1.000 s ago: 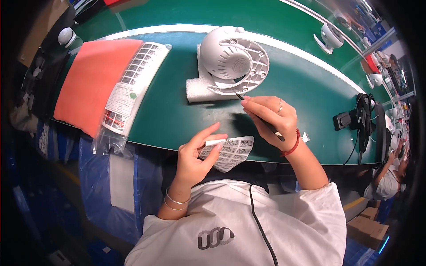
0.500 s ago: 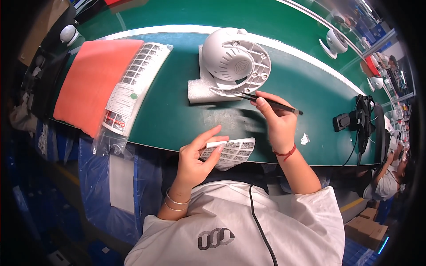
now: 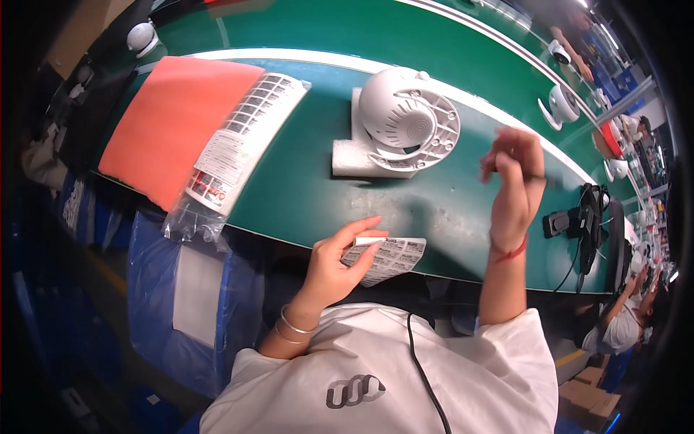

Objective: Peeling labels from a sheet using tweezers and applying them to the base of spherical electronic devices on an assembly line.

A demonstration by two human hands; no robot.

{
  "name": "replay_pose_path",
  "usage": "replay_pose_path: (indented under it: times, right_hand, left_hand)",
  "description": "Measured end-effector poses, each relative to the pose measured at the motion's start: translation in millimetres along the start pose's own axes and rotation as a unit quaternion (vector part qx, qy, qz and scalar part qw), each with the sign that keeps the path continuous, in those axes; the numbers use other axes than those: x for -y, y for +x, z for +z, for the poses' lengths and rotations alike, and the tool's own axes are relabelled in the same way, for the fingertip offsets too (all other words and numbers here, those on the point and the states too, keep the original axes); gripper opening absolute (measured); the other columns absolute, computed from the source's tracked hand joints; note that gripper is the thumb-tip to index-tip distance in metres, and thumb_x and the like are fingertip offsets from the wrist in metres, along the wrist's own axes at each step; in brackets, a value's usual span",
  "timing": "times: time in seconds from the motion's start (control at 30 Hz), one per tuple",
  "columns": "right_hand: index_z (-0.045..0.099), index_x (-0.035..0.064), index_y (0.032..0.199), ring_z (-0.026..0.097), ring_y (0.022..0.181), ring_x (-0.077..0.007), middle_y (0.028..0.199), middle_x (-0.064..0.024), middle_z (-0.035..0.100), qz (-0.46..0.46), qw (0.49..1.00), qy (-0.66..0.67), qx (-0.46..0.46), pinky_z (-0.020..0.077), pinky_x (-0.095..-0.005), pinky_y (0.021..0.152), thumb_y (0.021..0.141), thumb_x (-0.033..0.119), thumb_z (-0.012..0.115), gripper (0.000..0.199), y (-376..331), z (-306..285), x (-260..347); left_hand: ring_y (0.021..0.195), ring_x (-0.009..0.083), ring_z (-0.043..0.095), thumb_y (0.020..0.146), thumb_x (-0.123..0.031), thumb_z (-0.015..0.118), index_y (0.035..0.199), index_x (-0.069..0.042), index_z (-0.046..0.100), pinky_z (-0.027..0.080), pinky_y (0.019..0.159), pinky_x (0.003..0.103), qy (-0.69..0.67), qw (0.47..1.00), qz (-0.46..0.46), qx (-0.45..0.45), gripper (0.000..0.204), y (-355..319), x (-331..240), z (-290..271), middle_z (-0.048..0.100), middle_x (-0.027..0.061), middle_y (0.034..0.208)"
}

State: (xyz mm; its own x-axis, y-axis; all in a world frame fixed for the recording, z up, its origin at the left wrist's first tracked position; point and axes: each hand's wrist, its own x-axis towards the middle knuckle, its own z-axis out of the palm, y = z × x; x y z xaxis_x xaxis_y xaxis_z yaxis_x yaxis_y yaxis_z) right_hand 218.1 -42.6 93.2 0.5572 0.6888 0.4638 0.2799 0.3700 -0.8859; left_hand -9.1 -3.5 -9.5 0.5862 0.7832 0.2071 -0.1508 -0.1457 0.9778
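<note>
Our left hand (image 3: 331,266) pinches the label sheet (image 3: 396,254); we can't tell the grip of our blurred right hand (image 3: 515,184). Best we hold the sheet steady, printed side up.

Globe-shaped device (image 3: 394,116): white, patterned with rings and slots
Sticker sheet (image 3: 392,258): white, printed in dark rows
Flat sheet (image 3: 177,123): coloured coral
Worktop (image 3: 300,192): surfaced green
T-shirt (image 3: 473,369): white, printed with grey loops

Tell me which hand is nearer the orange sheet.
Left. The left hand is right of the orange sheet and closer to the person's body; the right hand is much farther right, beyond the white device.
</note>
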Motion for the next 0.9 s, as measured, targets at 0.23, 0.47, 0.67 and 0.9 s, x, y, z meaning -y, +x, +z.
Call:
replay_pose_path:
  times: [0.23, 0.47, 0.67, 0.9]
  right_hand:
    - [0.056, -0.0024, 0.070, 0.035, 0.052, -0.0124, 0.055, -0.0075, 0.039, -0.058, 0.858, -0.336, 0.383, 0.0306, -0.0318, 0.047, 0.076, 0.022, 0.076, 0.033, 102, 24, 0]
    - [0.055, 0.0033, 0.069, 0.054, 0.055, -0.0274, 0.064, -0.0129, 0.056, -0.200, 0.763, -0.593, 0.162, 0.0434, -0.0377, 0.052, 0.074, 0.020, 0.073, 0.025, 177, -6, -71]
    - [0.059, 0.0147, 0.090, 0.067, 0.077, -0.0221, 0.087, -0.0039, 0.065, -0.313, 0.504, -0.796, 0.122, 0.0547, -0.0381, 0.062, 0.090, 0.016, 0.048, 0.011, 254, -66, -240]
    - [0.069, 0.0042, 0.096, 0.065, 0.086, -0.0328, 0.096, -0.0150, 0.067, -0.154, 0.722, -0.644, 0.201, 0.0497, -0.0444, 0.075, 0.098, 0.035, 0.047, 0.038, 199, -17, -167]
  left_hand:
    - [0.092, 0.0113, 0.065, 0.086, 0.003, 0.061, 0.120, 0.001, 0.058, 0.051, 0.083, 0.026, 0.056, 0.998, 0.010, 0.007, 0.034, -2, -5, -2, 0.071, 0.0111, 0.102]
    - [0.097, 0.0191, 0.067, 0.085, 0.000, 0.062, 0.121, -0.005, 0.059, 0.051, 0.086, 0.030, -0.018, 1.000, 0.012, -0.007, 0.036, -16, -8, -18, 0.070, 0.0090, 0.103]
    - [0.097, 0.0158, 0.066, 0.086, -0.005, 0.062, 0.117, -0.004, 0.060, 0.050, 0.088, 0.030, -0.063, 0.998, 0.012, -0.027, 0.031, -34, -4, -33, 0.070, 0.0072, 0.102]
    - [0.098, 0.0128, 0.063, 0.089, -0.004, 0.062, 0.108, -0.002, 0.063, 0.048, 0.088, 0.027, -0.100, 0.989, 0.048, -0.101, 0.020, -51, -13, -46, 0.069, 0.0060, 0.103]
